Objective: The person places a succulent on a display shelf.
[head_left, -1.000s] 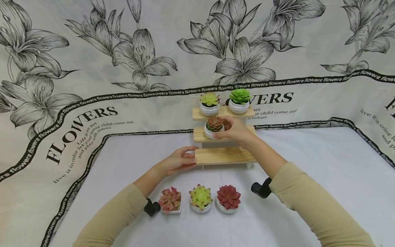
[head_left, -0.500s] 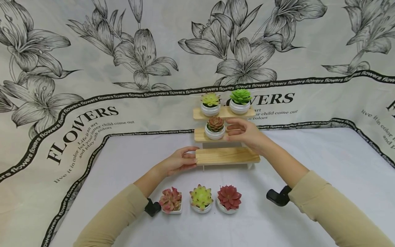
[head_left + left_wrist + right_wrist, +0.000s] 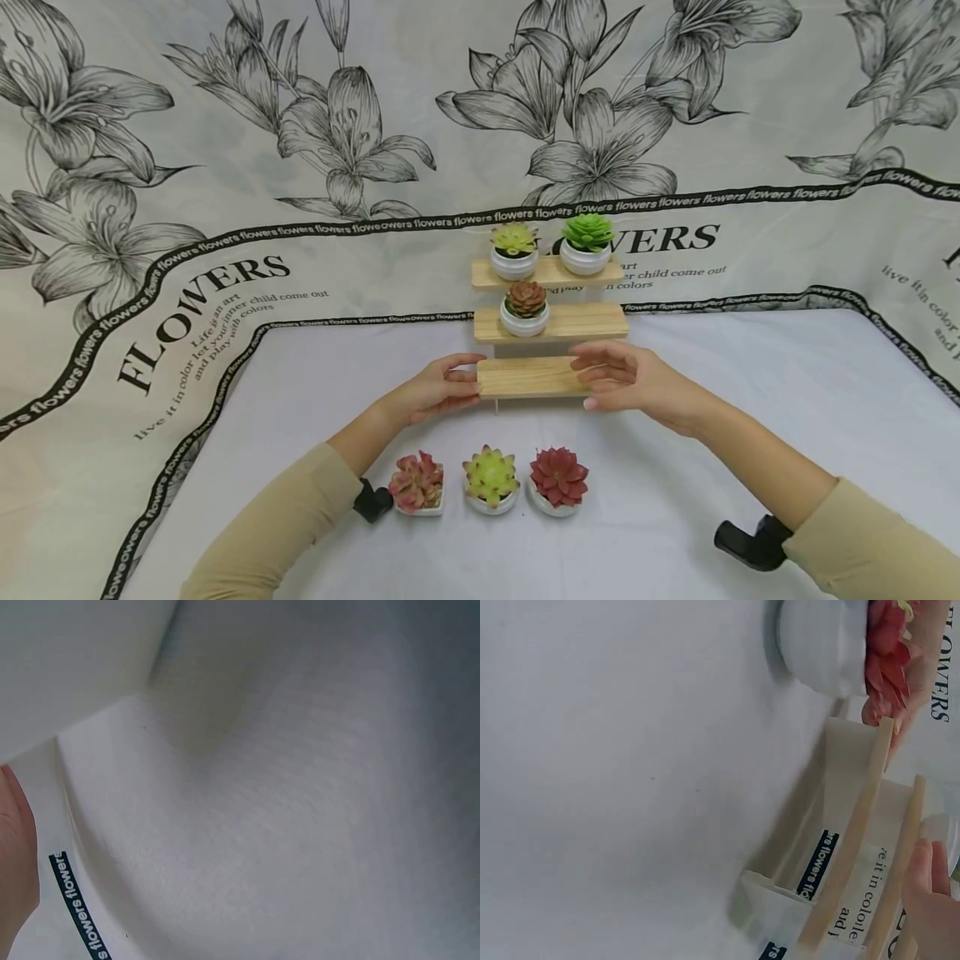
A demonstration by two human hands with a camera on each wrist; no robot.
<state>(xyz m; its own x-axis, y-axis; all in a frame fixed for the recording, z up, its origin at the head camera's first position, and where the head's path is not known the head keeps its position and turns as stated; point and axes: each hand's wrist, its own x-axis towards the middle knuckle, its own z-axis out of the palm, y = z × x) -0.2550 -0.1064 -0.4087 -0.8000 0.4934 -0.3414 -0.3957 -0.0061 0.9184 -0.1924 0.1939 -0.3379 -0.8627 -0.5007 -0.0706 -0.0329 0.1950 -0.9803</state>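
Observation:
My left hand (image 3: 433,390) holds the left end of the lowest board of a three-tier wooden plant stand (image 3: 525,379). My right hand (image 3: 645,385) hovers with nothing in it by that board's right end, fingers apart and covering part of the wood. A brown succulent in a white pot (image 3: 525,308) sits toward the left of the middle board. On the top board stand a yellow-green succulent (image 3: 514,250) and a bright green succulent (image 3: 587,243), both in white pots. The right wrist view catches the right hand (image 3: 934,900) beside the tiers; the left wrist view shows only the edge of the left hand (image 3: 15,855).
Nearer me on the white cloth, three potted succulents form a row: a pinkish one (image 3: 417,483), a yellow-green one with red tips (image 3: 491,477) and a dark red one (image 3: 558,477). A flower-printed cloth (image 3: 390,267) hangs behind the stand.
My right hand has let go of the brown succulent's pot, leaving it on the middle board, and has drawn back down and to the right. My left hand stays on the lowest board.

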